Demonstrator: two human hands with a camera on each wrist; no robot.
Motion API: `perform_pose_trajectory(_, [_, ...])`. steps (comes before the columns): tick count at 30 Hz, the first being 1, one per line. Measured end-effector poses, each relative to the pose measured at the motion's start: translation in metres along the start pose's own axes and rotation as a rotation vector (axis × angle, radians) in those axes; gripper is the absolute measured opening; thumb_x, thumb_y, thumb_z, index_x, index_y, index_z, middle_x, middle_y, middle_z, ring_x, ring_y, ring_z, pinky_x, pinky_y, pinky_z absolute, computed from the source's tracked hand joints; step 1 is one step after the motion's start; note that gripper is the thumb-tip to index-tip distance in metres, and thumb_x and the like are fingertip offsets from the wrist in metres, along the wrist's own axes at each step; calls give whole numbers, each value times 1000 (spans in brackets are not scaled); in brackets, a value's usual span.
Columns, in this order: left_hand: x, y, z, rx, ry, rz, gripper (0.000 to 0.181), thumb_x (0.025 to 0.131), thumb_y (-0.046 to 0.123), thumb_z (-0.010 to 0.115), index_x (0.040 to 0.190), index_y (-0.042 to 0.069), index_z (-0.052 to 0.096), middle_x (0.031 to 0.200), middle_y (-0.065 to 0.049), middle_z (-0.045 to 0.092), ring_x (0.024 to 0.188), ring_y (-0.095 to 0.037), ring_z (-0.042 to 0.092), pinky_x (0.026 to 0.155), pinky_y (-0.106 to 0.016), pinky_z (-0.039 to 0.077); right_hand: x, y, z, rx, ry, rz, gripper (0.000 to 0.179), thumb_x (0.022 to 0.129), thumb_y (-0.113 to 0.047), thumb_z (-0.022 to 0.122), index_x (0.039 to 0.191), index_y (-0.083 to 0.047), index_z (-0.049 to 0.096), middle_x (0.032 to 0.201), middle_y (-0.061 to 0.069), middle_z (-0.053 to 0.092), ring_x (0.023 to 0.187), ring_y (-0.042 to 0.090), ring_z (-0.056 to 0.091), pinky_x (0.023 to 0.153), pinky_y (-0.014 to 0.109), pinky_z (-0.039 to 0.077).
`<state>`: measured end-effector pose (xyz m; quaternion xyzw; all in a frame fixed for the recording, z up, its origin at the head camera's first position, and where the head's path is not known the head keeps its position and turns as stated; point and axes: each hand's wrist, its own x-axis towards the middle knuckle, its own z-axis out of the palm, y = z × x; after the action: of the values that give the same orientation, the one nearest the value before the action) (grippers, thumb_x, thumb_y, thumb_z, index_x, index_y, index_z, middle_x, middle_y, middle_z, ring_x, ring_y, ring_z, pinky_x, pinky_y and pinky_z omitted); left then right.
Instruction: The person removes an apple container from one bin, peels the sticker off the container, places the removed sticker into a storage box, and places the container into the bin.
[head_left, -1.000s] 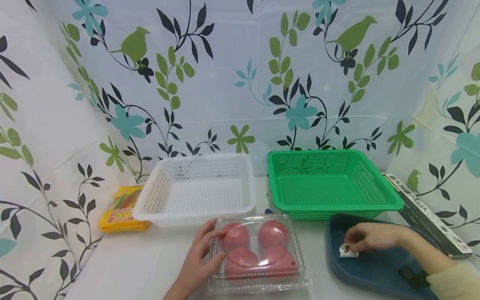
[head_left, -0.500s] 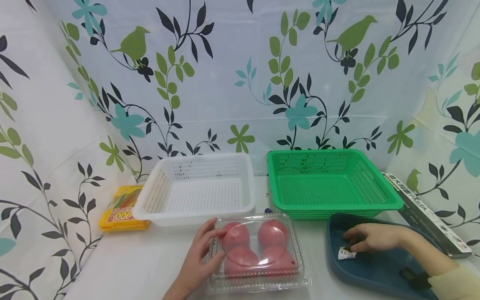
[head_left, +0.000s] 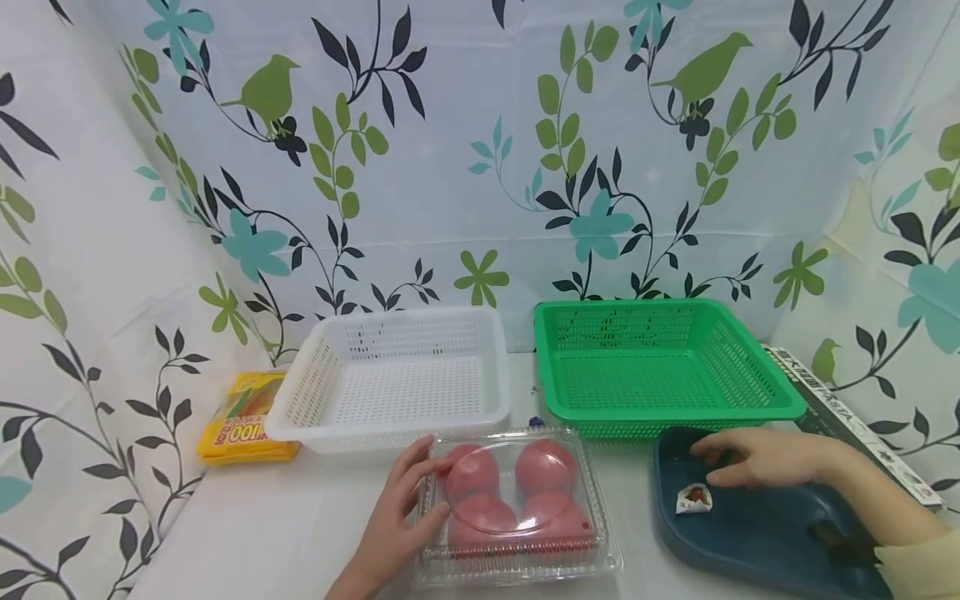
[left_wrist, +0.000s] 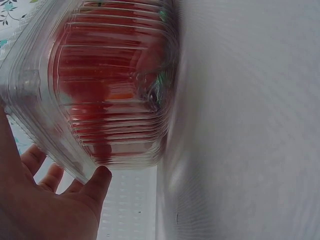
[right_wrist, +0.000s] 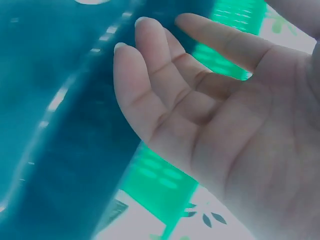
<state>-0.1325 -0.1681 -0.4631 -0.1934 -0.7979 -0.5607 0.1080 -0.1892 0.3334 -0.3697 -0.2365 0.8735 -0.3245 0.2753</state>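
A clear plastic clamshell box (head_left: 525,573) holds several pinkish-red round fruits (head_left: 546,468), seen through its lid. Along the box's left side rests my left hand (head_left: 397,521), its fingers and thumb spread against the lid and edge. In the left wrist view, the thumb of that hand (left_wrist: 62,210) touches the box's rim. My right hand (head_left: 783,458) hovers over the dark blue tray (head_left: 738,546), fingers loosely bent and holding nothing. Left of it, inside the tray, lies a small white packet (head_left: 693,498) with a reddish-brown mark. The right wrist view shows the right palm (right_wrist: 215,120) bare.
Behind the box stand a white basket (head_left: 397,429) and a green basket (head_left: 667,414). A yellow packet (head_left: 243,425) lies at the left. A long black-and-white box (head_left: 862,442) lies along the right, partly behind the right arm.
My right hand has let go of the small white packet and moved up and right, leaving it in the tray. My left hand and the clear box have stayed put.
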Motion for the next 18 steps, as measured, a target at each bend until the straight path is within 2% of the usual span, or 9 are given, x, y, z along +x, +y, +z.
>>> perform_pose_trajectory(5, [-1, -1, 0, -1, 4, -7, 42, 90, 13, 73, 131, 19, 64, 159, -9, 33, 144, -46, 29, 90, -82, 35, -5, -15, -9, -93, 46, -50, 47, 100, -22, 63, 138, 6, 54, 129, 18, 60, 114, 30, 59, 84, 26, 52])
perform_pose_trajectory(10, [-1, -2, 0, -6, 1, -5, 42, 90, 13, 72, 131, 19, 64, 159, -9, 32, 144, -45, 29, 90, -83, 34, -5, -32, -15, -73, 51, -105, 48, 102, -19, 60, 141, 7, 50, 131, 18, 59, 117, 26, 59, 85, 26, 52])
perform_pose_trajectory(18, [-1, -2, 0, 1, -4, 17, 41, 92, 13, 71, 132, 19, 63, 159, -8, 32, 143, -45, 29, 88, -83, 36, 3, -56, -13, -51, 148, -171, 50, 102, -22, 62, 146, -3, 48, 130, 12, 59, 110, 10, 59, 86, 30, 54])
